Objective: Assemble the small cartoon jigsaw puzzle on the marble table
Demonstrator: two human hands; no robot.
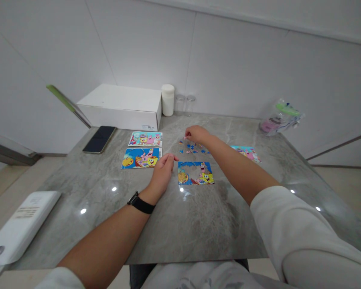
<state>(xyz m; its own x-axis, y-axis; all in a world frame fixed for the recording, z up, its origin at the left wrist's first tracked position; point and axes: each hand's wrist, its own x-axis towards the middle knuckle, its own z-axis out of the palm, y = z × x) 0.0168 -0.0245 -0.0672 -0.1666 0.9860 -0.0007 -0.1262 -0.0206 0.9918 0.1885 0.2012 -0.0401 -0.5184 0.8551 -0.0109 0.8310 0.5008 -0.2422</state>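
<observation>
My right hand (196,134) reaches over a cluster of loose jigsaw pieces, its fingers pinched on a small pinkish puzzle piece (185,138). Several blue and multicoloured loose pieces (192,147) lie below that hand. In front of me is a partly filled jigsaw puzzle (209,178) with a blue cartoon picture and a gap in its middle and upper left. My left hand (165,163) rests on the table just left of the puzzle, loosely closed with the thumb against the fingers, and nothing shows in it. Beside it lies a matching blue picture card (138,157).
Above that card is a second picture card (146,139); another colourful sheet (248,152) lies partly behind my right forearm. A phone (99,139), white box (120,105), white bottle (167,100), two glass jars (185,105), plastic bag (279,118) and white device (21,224) stand around the marble table.
</observation>
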